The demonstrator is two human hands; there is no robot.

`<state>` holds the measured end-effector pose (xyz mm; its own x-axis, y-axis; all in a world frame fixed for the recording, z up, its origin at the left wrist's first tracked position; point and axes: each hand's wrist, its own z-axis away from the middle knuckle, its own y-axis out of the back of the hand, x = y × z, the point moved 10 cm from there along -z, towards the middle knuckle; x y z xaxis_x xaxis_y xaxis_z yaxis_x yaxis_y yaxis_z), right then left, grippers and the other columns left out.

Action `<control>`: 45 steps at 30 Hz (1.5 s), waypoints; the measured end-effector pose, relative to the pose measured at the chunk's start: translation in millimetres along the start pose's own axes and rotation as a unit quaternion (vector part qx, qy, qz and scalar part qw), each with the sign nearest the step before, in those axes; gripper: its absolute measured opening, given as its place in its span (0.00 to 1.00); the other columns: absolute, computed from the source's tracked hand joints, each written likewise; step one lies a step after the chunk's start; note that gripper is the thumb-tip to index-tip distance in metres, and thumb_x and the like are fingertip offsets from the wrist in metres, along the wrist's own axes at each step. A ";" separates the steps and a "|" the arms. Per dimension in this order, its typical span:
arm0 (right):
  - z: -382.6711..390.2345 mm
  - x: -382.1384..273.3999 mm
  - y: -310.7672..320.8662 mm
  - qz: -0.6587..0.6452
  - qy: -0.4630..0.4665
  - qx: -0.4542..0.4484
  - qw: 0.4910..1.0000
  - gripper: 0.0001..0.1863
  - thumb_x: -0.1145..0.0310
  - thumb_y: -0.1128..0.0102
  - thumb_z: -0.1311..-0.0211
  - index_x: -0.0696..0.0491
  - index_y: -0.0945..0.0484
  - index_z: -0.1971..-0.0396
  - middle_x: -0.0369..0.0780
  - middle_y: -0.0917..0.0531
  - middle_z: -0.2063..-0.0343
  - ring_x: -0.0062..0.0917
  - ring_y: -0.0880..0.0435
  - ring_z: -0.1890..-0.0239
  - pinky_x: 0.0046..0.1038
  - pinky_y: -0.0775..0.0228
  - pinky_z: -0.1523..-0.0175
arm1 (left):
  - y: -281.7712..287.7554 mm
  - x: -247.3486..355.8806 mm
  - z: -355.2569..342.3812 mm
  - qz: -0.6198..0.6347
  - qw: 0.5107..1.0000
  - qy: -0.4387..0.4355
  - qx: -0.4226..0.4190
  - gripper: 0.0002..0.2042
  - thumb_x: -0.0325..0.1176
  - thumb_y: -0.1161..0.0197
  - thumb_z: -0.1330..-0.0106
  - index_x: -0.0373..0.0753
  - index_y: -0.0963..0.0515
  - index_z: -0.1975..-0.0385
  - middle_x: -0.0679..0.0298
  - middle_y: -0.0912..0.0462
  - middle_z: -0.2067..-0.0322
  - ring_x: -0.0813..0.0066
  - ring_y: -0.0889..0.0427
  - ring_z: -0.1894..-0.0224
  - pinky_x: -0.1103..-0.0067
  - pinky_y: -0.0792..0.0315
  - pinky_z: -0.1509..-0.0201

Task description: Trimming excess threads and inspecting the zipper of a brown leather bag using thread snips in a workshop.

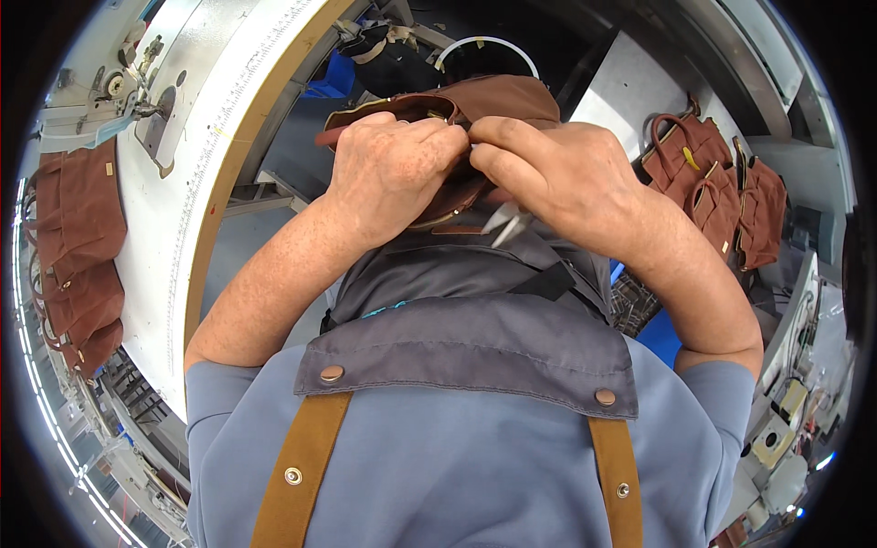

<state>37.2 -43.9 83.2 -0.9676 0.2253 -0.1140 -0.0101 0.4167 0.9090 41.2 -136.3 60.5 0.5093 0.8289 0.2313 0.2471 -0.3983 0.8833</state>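
A brown fabric bag (512, 96) lies on my lap with its zipped opening towards me. My left hand (393, 169) is closed on the bag's edge, thumb and fingers pinched together. Right beside it, my right hand (571, 173) has its thumb and forefinger pinched at the same spot; what lies between the fingertips is too small to make out. Two pale metal blades, blurred, of a pair of thread snips (502, 219) stick out below my right palm, their handles hidden in the hand. A dark grey apron (457, 338) covers my front under the bag.
To the left stands a white table (183, 228) with a wooden edge and a ruler strip, a sewing machine (146, 100) and brown bags (78, 219). More brown bags (703, 173) rest on a surface at the right. A white-rimmed bin (489, 46) stands ahead.
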 end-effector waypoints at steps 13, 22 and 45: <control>1.9 13.7 -6.7 -0.168 -0.023 -0.043 0.985 0.06 0.72 0.34 0.53 0.52 0.22 0.74 0.35 0.24 0.73 0.34 0.18 0.71 0.36 0.29 0.71 | 0.3 7.4 -1.2 -0.028 0.999 -0.045 0.009 0.05 0.28 0.32 0.46 0.43 0.20 0.71 0.70 0.19 0.75 0.70 0.20 0.76 0.75 0.33 0.72; 13.9 7.8 -2.4 -0.135 -0.021 -0.050 0.989 0.06 0.71 0.34 0.53 0.50 0.24 0.75 0.35 0.26 0.74 0.31 0.19 0.71 0.35 0.29 0.71 | -3.2 1.0 -7.1 -0.071 0.994 -0.079 -0.029 0.05 0.29 0.34 0.45 0.44 0.18 0.68 0.70 0.19 0.77 0.72 0.19 0.76 0.75 0.32 0.72; 40.9 31.9 -4.0 -0.194 -0.138 -0.044 0.970 0.10 0.73 0.30 0.54 0.47 0.15 0.69 0.33 0.21 0.67 0.29 0.17 0.67 0.34 0.27 0.68 | -45.6 27.1 -28.0 0.351 0.878 0.059 -0.319 0.13 0.20 0.42 0.47 0.35 0.20 0.61 0.64 0.30 0.89 0.73 0.29 0.86 0.73 0.35 0.77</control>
<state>16.6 -2.3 59.5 -0.7828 0.2983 -0.5460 -0.3934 0.4426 0.8058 20.7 -84.7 37.9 0.2531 0.5177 0.8173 -0.6249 -0.5574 0.5466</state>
